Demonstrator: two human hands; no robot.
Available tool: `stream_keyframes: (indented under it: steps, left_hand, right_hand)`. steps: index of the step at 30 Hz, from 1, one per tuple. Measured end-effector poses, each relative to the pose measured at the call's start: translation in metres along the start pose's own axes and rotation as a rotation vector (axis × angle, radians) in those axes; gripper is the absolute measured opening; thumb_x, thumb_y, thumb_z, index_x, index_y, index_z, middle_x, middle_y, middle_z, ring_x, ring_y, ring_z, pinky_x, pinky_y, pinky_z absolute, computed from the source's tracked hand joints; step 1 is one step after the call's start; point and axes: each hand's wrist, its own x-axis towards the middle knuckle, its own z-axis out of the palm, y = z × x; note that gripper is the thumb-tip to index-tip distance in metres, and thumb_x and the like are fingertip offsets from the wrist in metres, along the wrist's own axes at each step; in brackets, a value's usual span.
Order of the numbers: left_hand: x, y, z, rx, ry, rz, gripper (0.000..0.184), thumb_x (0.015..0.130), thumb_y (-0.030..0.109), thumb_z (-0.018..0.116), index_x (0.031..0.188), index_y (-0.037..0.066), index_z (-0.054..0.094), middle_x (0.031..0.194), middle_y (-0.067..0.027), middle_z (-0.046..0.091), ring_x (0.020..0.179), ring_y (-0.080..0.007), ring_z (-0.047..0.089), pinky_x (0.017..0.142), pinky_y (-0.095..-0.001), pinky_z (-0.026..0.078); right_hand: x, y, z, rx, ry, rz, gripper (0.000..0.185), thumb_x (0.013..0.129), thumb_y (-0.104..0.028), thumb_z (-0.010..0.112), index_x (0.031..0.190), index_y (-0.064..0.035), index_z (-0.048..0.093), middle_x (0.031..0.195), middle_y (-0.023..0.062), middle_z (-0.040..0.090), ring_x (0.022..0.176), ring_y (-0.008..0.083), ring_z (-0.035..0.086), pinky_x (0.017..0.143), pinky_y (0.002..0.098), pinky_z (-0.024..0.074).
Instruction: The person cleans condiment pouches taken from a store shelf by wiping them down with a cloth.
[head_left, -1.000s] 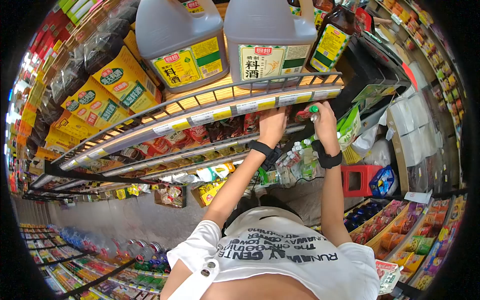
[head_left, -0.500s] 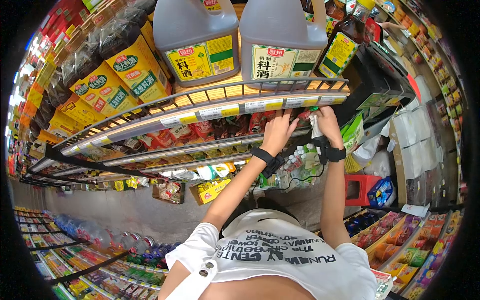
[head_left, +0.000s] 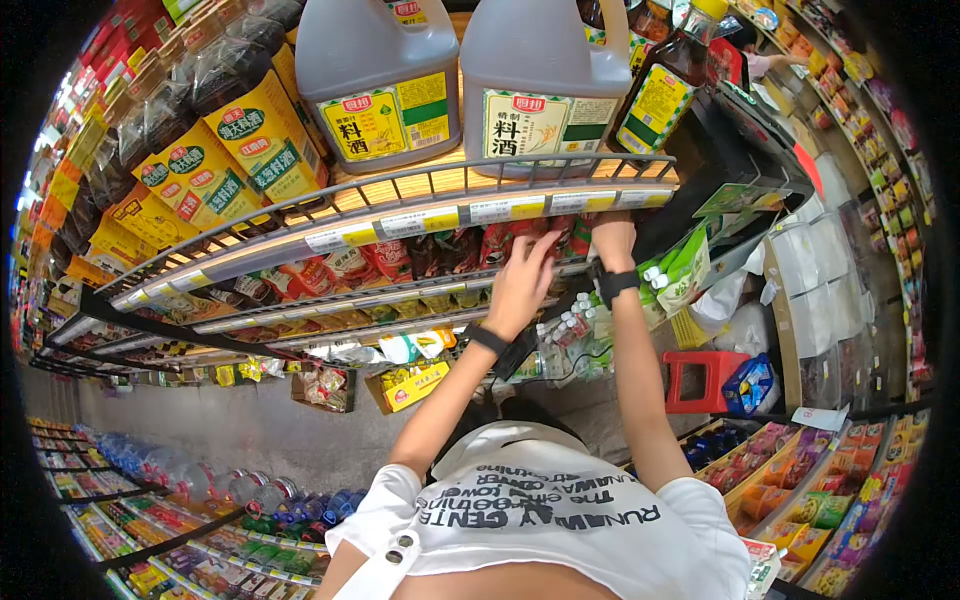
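Observation:
My left hand (head_left: 522,284) is at the shelf below the top one, fingers stretched out against the red pouches (head_left: 495,243). It shows nothing in its grip. To its right, my right hand (head_left: 613,240) reaches in under the top shelf's price-label strip (head_left: 508,208). Its fingers are hidden there, so what they hold cannot be seen. Black bands circle both wrists. Directly above the hands stands a large jug with a white label (head_left: 545,95), and to its left a jug with a yellow label (head_left: 378,105).
A wire rail (head_left: 420,190) fences the top shelf's front edge. Dark yellow-labelled bottles (head_left: 265,140) crowd the left. Right of the shelf are a black bin-like object (head_left: 745,150), a red stool (head_left: 690,380) and white stacked boxes (head_left: 815,265). Small bottles (head_left: 570,330) stand below my hands.
My right hand has gone deeper under the top shelf; the white cloth-like piece in it is out of sight. My left hand has drawn down slightly, and the view has shifted.

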Motion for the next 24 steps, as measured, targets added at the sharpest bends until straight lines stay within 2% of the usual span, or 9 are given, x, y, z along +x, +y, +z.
stream_keyframes:
  steps: [5, 9, 11, 13, 14, 15, 17, 21, 24]
  left_hand:
    - [-0.08, -0.023, -0.044, 0.041, 0.098, -0.147, 0.03, 0.086, 0.002, 0.054, 0.114, 0.01, 0.058, 0.101, -0.0117, 0.057, 0.086, -0.0301, 0.061, 0.071, -0.0362, 0.05]
    - [-0.135, -0.037, -0.072, 0.023, 0.152, -0.486, 0.025, 0.084, -0.001, 0.055, 0.107, 0.006, 0.06, 0.089, -0.013, 0.058, 0.079, -0.027, 0.059, 0.069, -0.0329, 0.047]
    - [-0.158, -0.054, -0.078, 0.118, 0.247, -0.384, 0.024, 0.086, -0.001, 0.055, 0.108, 0.007, 0.06, 0.089, -0.0091, 0.058, 0.07, -0.0185, 0.057, 0.053, -0.027, 0.044]
    - [-0.173, -0.066, -0.086, 0.119, 0.285, -0.417, 0.025, 0.085, -0.001, 0.056, 0.108, 0.006, 0.061, 0.089, -0.0075, 0.059, 0.067, -0.0156, 0.057, 0.054, -0.0265, 0.046]
    - [-0.179, -0.07, -0.091, 0.136, 0.291, -0.431, 0.024, 0.085, -0.002, 0.057, 0.107, 0.006, 0.061, 0.089, -0.0068, 0.059, 0.066, -0.0137, 0.057, 0.055, -0.0257, 0.046]
    - [-0.178, -0.067, -0.096, 0.142, 0.286, -0.431, 0.024, 0.085, -0.002, 0.057, 0.107, 0.006, 0.061, 0.089, -0.0068, 0.059, 0.066, -0.0137, 0.057, 0.055, -0.0257, 0.046]
    - [-0.173, -0.062, -0.108, 0.082, 0.312, -0.569, 0.02, 0.084, -0.002, 0.055, 0.103, 0.003, 0.06, 0.089, -0.0137, 0.059, 0.08, -0.029, 0.058, 0.072, -0.0348, 0.046]
    - [-0.149, -0.04, -0.138, 0.125, 0.385, -0.514, 0.016, 0.085, -0.001, 0.055, 0.099, 0.003, 0.062, 0.092, -0.0114, 0.061, 0.082, -0.0258, 0.059, 0.072, -0.0346, 0.047]
    - [-0.114, 0.015, -0.191, 0.393, 0.569, -0.18, 0.019, 0.081, -0.007, 0.055, 0.096, 0.002, 0.064, 0.093, -0.0108, 0.062, 0.087, -0.023, 0.059, 0.079, -0.031, 0.046]
  right_hand:
    - [-0.027, -0.036, -0.032, 0.203, -0.171, 0.148, 0.054, 0.078, -0.015, 0.06, 0.122, 0.0018, 0.032, 0.112, 0.035, 0.045, 0.094, 0.0531, 0.051, 0.077, 0.0573, 0.0421]
    - [-0.028, -0.032, -0.026, 0.274, -0.154, 0.131, 0.057, 0.082, -0.023, 0.061, 0.123, 0.0037, 0.03, 0.113, 0.034, 0.045, 0.095, 0.0533, 0.05, 0.076, 0.055, 0.0421]
    - [-0.029, -0.032, -0.026, 0.257, -0.108, 0.132, 0.055, 0.084, -0.03, 0.061, 0.119, 0.0053, 0.036, 0.102, 0.0334, 0.054, 0.09, 0.0519, 0.054, 0.074, 0.0544, 0.0431]
    - [-0.029, -0.025, -0.018, 0.098, -0.082, 0.157, 0.02, 0.075, -0.015, 0.059, 0.072, 0.0053, 0.063, 0.071, 0.0252, 0.062, 0.072, 0.0455, 0.061, 0.07, 0.052, 0.0494]
    - [-0.031, -0.015, -0.011, -0.059, -0.101, 0.041, 0.023, 0.077, -0.016, 0.061, 0.064, 0.0028, 0.064, 0.07, 0.0235, 0.062, 0.07, 0.0413, 0.063, 0.067, 0.0485, 0.0514]
    - [-0.031, -0.016, -0.011, -0.054, -0.104, 0.046, 0.023, 0.077, -0.016, 0.061, 0.064, 0.0028, 0.064, 0.07, 0.0235, 0.062, 0.07, 0.0413, 0.063, 0.067, 0.0485, 0.0514]
    - [-0.032, -0.017, -0.011, -0.112, -0.067, 0.056, 0.023, 0.077, -0.017, 0.061, 0.065, 0.0022, 0.064, 0.069, 0.023, 0.062, 0.068, 0.0387, 0.064, 0.063, 0.0453, 0.0527]
    - [-0.038, -0.02, -0.015, -0.139, -0.164, 0.013, 0.023, 0.081, -0.016, 0.06, 0.071, 0.0039, 0.064, 0.072, 0.0243, 0.062, 0.071, 0.0384, 0.064, 0.064, 0.0455, 0.0525]
    - [-0.061, -0.036, -0.07, 0.164, -0.081, -0.125, 0.023, 0.088, -0.015, 0.056, 0.093, 0.0061, 0.064, 0.085, 0.0254, 0.064, 0.084, 0.0368, 0.064, 0.072, 0.0381, 0.0518]
